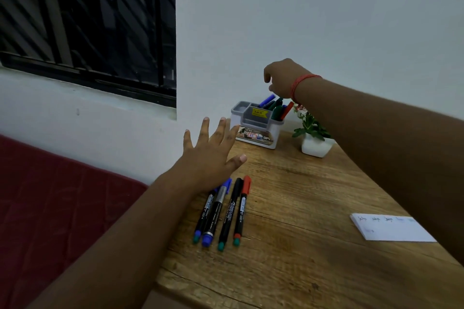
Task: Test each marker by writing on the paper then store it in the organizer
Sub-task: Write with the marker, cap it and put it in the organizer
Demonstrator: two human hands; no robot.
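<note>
From the head view, the right hand (282,80) hovers over the organizer (256,128) at the counter's (301,208) far edge, fingers curled down; whether it holds anything I cannot tell. The left hand (213,155), grip open and empty, is nearer the four markers (221,211), which lie just behind it along the left edge, long axes pointing toward the organizer. The paper (391,228) sits at the right edge.

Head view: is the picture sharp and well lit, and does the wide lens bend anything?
Head view: the light is dim and even, no glare; the markers on the table are fairly sharp; the writing on the paper is too faint to read; the right hand over the organizer is slightly soft; the left hand is clear; the lens tilts the window frame and the table edge.
</note>
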